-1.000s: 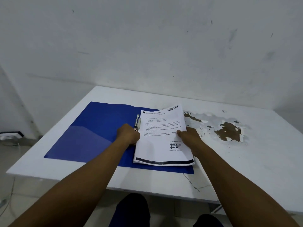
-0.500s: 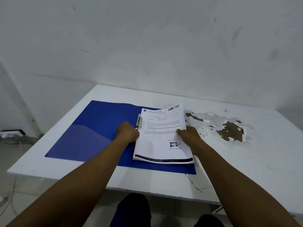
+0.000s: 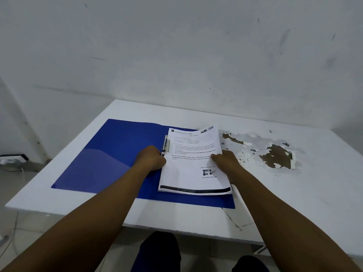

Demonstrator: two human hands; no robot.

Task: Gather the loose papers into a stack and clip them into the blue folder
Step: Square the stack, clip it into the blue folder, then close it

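Near the frame's centre, my left hand (image 3: 152, 158) curls its fingers at the metal clip (image 3: 165, 145), and my right hand (image 3: 225, 161) grips the paper stack (image 3: 191, 163) edge. The stack lies on the open blue folder (image 3: 110, 152) on the table (image 3: 294, 193). Its top letterhead is too small to read. Since a second ago almost nothing has moved.

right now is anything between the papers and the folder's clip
Nothing visible. The papers lie on the open folder, left edge against the clip. The left hand is at the clip; the right hand holds the papers' right edge.
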